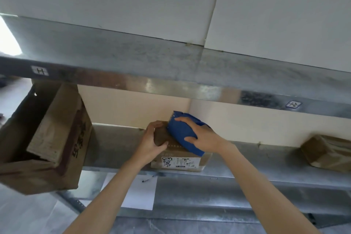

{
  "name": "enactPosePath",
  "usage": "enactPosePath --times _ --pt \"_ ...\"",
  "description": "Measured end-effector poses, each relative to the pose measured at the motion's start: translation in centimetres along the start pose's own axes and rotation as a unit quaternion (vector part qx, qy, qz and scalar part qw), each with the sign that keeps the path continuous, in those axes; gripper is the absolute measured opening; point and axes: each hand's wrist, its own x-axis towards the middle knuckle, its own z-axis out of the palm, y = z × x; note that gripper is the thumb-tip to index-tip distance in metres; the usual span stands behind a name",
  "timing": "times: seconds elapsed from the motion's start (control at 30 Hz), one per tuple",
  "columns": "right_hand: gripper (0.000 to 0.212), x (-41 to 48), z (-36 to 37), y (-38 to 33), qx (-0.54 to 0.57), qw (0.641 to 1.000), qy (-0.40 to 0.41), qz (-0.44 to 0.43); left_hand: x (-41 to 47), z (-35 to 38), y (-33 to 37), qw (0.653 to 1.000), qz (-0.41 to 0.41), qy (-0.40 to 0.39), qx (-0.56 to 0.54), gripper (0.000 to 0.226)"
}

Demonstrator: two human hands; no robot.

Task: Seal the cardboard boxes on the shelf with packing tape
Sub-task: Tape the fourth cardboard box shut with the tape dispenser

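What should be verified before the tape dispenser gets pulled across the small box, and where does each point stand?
1. The left hand holds the box steady: ok.
2. The right hand grips the tape dispenser: ok.
3. The tape dispenser rests on the box top: ok.
4. Flaps closed flat: cannot tell, covered.
5. Tape end stuck down: cannot tell.
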Motion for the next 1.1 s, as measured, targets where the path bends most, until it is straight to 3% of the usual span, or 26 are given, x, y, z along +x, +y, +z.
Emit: enactPosePath --times 0.2,0.33,0.7,0.87,1.1 --pt "0.055 -0.9 1.8 -0.4 -0.101 0.986 0.130 0.015 -0.2 0.0 0.4 1.000 -0.008 0.005 -0.001 0.061" --pt "0.053 -0.9 2.0 0.0 -0.124 0.977 0.175 -0.006 0.0 -0.7 1.1 0.999 0.000 -0.002 0.051 0.054" --pt "0.059 -2.4 -0.8 -0.8 -0.154 0.963 0.191 -0.112 1.5 -5.2 4.5 0.996 -0.037 -0.034 0.068 0.025" --pt "0.056 -4.2 -1.2 -2.1 -0.147 0.950 0.196 -0.196 2.2 -6.1 6.5 0.994 -0.046 -0.097 0.017 0.032" --pt "0.054 -5.7 -1.1 -2.6 -0.181 0.953 0.160 -0.184 1.6 -6.2 7.6 0.980 -0.025 -0.198 -0.012 0.055"
